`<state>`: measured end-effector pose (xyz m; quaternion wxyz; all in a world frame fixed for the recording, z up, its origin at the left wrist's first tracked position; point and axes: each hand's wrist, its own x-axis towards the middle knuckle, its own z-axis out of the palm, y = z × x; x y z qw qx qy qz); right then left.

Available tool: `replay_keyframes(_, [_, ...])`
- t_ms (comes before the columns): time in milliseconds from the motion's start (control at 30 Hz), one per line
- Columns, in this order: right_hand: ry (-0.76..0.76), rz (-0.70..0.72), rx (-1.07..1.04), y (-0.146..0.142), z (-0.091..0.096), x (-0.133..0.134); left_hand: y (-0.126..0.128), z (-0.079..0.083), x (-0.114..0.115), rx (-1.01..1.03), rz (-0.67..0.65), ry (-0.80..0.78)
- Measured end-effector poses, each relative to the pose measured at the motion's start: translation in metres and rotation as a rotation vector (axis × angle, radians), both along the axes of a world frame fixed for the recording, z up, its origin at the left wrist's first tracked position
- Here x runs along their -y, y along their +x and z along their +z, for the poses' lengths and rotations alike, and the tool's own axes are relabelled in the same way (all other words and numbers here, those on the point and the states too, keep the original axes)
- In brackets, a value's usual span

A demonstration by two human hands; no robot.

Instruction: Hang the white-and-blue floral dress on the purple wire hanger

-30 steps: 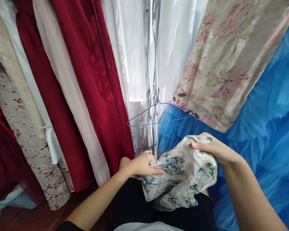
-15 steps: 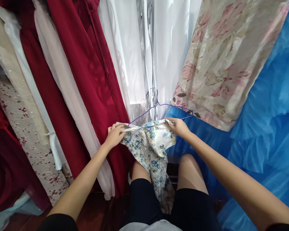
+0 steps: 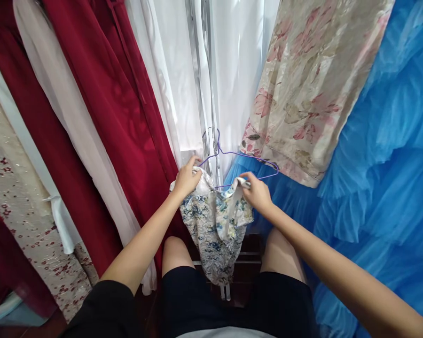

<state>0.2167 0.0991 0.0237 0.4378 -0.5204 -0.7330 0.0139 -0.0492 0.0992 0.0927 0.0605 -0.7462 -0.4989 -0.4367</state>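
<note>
A white garment with a blue and yellow floral print (image 3: 216,234) hangs in front of my knees. My left hand (image 3: 188,179) is closed on its upper edge on the left. At the right of that edge my right hand (image 3: 256,192) pinches the fabric between thumb and fingers. A purple wire hanger (image 3: 246,154) is hooked over a metal stand. Its left arm runs behind my left hand and the cloth, while the right arm sticks out bare beyond the garment. How far the hanger reaches inside the fabric is hidden.
Behind the hanger rises a metal stand (image 3: 202,84) with white cloth (image 3: 229,75) around it. Long red dresses (image 3: 102,103) hang at left, beside a beige flower-patterned dress (image 3: 21,220). To the right are a beige skirt-like piece with pink flowers (image 3: 303,94) and blue tulle (image 3: 391,164).
My left hand has moved rightward and up along the garment's edge. The neckline between my hands has sagged, and the cloth hangs straighter below. The hanger's right arm shows more.
</note>
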Motion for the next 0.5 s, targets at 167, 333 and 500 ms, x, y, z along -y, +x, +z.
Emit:
replay_keyframes(167, [0.087, -0.204, -0.290, 0.045, 0.014, -0.025, -0.010, 0.003, -0.007, -0.029, -0.008, -0.033])
replay_keyframes(333, [-0.263, 0.114, -0.144, 0.084, 0.050, -0.023, -0.034, 0.007, -0.013, 0.016, 0.052, -0.039])
replay_keyframes(500, [-0.741, 0.522, -0.498, 0.105, 0.078, 0.004, -0.067, -0.007, -0.012, 0.092, 0.081, -0.240])
